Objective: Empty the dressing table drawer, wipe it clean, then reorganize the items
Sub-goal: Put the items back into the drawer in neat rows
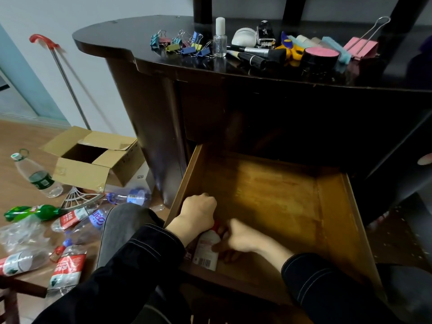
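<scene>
Our left hand [198, 213] and right hand [243, 237] meet at a white plastic bottle [208, 250] with a red cap, in the near left corner of the open brown wooden drawer [268, 195].

The bottle sits between our hands, barcode label facing us. Our right fingers [223, 230] curl in and pinch its cap end. Our left fingers fold down out of sight just above it, so we cannot tell what they hold. Well beyond our fingers, coloured metal binder clips [184, 44] lie on the black dressing table top [121, 40].

Your right hand [238, 239] pinches white bottle [208, 251] in open drawer [327, 206], front-left corner; your left hand [198, 213] curled just beside it, what it holds hidden.
</scene>
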### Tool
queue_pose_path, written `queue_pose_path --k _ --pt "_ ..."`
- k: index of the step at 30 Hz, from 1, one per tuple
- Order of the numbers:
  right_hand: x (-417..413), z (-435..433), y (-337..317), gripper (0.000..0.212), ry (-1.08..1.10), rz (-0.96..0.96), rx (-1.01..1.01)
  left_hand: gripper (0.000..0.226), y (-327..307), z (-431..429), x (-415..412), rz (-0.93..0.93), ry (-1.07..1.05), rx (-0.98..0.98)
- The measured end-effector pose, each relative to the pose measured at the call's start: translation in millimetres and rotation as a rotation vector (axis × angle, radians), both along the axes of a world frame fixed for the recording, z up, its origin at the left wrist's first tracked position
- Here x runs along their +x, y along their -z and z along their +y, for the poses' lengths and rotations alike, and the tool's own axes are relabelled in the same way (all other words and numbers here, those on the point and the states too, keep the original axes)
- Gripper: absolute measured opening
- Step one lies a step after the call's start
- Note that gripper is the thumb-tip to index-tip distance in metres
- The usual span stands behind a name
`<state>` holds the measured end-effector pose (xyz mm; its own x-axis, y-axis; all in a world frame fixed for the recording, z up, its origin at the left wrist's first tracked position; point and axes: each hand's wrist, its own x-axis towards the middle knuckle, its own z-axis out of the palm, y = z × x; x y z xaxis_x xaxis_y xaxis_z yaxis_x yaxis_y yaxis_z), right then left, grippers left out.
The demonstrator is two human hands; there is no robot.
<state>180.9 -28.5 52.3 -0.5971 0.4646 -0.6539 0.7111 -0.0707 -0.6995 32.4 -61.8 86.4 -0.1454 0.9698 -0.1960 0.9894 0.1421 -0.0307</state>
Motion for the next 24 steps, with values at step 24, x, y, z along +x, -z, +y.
queue_pose_path --k 24 --pt "16 26 -7 0.042 -0.006 -0.061 0.311 0.012 -3 -1 1 -0.154 -0.043 0.161"
